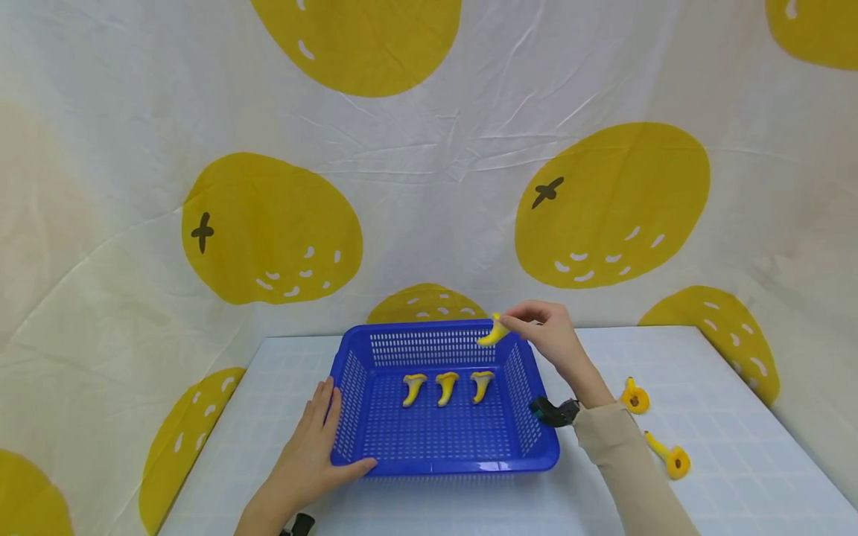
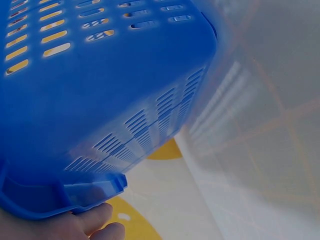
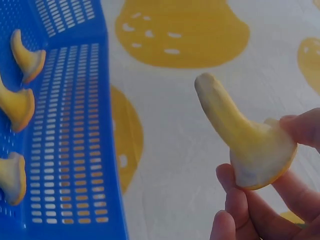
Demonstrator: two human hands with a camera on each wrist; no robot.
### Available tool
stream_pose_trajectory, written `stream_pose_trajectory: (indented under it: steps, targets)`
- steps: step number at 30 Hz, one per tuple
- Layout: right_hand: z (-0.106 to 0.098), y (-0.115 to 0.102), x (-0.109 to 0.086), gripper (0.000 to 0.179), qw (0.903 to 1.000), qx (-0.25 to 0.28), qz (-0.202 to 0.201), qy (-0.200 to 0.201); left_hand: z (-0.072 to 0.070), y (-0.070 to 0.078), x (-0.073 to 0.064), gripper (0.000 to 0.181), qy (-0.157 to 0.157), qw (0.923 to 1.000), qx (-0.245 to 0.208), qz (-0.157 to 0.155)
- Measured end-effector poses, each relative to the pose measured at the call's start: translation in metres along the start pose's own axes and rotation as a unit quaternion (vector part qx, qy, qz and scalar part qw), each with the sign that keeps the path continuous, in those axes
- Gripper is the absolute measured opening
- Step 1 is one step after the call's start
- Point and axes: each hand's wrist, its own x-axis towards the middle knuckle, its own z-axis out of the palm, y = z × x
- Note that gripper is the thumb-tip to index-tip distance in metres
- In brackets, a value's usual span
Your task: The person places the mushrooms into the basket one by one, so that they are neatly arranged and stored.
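In the head view my right hand [image 1: 551, 335] pinches a yellow chanterelle mushroom [image 1: 494, 333] by its cap, above the far right part of a blue plastic basket [image 1: 462, 467]. The right wrist view shows this mushroom [image 3: 230, 125] with its stem pointing up and left, the thumb and fingertips at the cap. Inside the basket, three more chanterelles [image 1: 446, 388] lie in a row, caps toward the far side. My left hand [image 1: 304, 454] rests at the basket's left front corner, fingers extended along the left rim and thumb at the front rim.
Two chanterelles, a far one [image 1: 634, 397] and a near one [image 1: 670, 455], lie on the white table [image 1: 737, 454] right of the basket, beside my right forearm. Behind the table hangs a white cloth [image 1: 429, 201] printed with big yellow fruit.
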Motion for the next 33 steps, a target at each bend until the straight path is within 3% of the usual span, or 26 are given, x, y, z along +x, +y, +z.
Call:
stream_pose_trajectory:
  steps: [3,15,33]
  targets:
    - [0.008,0.006,0.005,0.018,0.9999,0.006,-0.012,-0.008,0.002,-0.001,0.0,0.128,0.007,1.0,-0.002,0.003]
    - [0.042,-0.01,0.012,0.015,0.9978,0.023,-0.024,-0.058,0.003,-0.003,-0.001,0.127,0.013,0.9999,-0.004,0.008]
    - [0.091,-0.012,0.013,0.017,0.9911,0.036,0.024,-0.126,0.002,-0.003,-0.001,0.126,0.024,0.9993,-0.005,0.028]
